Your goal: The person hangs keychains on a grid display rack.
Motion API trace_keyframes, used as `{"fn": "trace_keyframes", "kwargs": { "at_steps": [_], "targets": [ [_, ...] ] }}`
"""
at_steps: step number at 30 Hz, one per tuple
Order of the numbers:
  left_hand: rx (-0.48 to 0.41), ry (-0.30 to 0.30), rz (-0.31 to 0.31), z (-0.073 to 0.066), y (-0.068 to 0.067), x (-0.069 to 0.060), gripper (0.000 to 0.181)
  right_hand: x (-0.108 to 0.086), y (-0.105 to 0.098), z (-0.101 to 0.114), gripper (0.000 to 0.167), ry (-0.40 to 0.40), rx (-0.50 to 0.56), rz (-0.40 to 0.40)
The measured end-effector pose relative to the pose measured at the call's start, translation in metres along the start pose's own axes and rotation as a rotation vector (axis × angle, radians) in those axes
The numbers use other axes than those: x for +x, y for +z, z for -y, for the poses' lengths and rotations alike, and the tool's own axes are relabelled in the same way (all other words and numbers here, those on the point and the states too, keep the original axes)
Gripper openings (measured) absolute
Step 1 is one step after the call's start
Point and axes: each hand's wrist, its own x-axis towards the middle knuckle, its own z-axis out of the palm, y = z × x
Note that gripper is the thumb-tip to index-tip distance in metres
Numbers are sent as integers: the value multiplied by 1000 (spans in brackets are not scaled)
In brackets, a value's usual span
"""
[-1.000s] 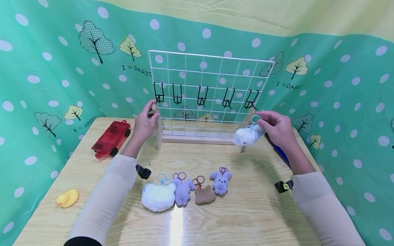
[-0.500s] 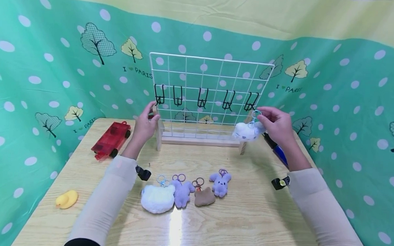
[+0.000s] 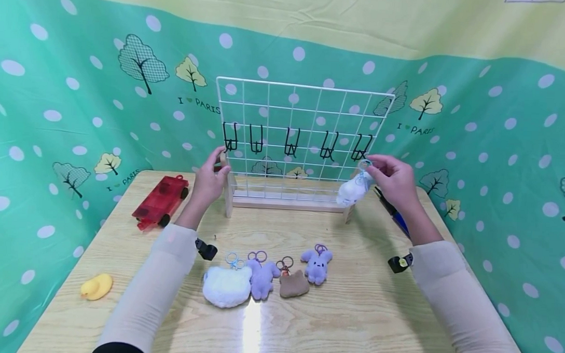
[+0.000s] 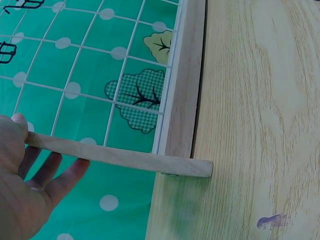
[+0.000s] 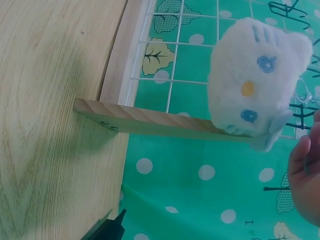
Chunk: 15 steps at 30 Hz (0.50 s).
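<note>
My right hand (image 3: 394, 183) pinches the light-blue ring of a white plush keychain (image 3: 352, 192) at the right end of a wire grid rack (image 3: 286, 203). In the right wrist view the plush (image 5: 250, 75) shows a cat-like face with blue eyes and a yellow nose; it hangs near the black double hook (image 3: 360, 147) farthest right. My left hand (image 3: 208, 180) holds the rack's left wooden upright (image 4: 120, 154), thumb on one side and fingers on the other. Several black hooks run in a row along the grid, with nothing hanging on them.
Lying on the table before the rack are a white plush keychain (image 3: 227, 287), two purple ones (image 3: 261, 280) (image 3: 317, 266) and a brown one (image 3: 294, 284). At left are a red toy car (image 3: 161, 201) and a yellow duck (image 3: 96, 286). A blue-and-black pen-like object (image 3: 395, 214) lies at right.
The right hand has moved slightly left and nearer the rightmost hook, and the plush has swung to hang tilted. The left hand keeps its place on the upright.
</note>
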Motion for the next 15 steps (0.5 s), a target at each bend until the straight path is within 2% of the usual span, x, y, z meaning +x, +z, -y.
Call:
{"fn": "trace_keyframes", "kwargs": {
  "at_steps": [4,10,15],
  "targets": [
    [-4,2,-1,1,0,0,60,-2,-3,5,28,13,15,15],
    [-3,17,-6,0,0,-1,60,3,-4,-21,31,34,44,16],
    [-6,26,-5,1,0,0,59,-1,-4,-31,30,28,15,26]
  ]
}}
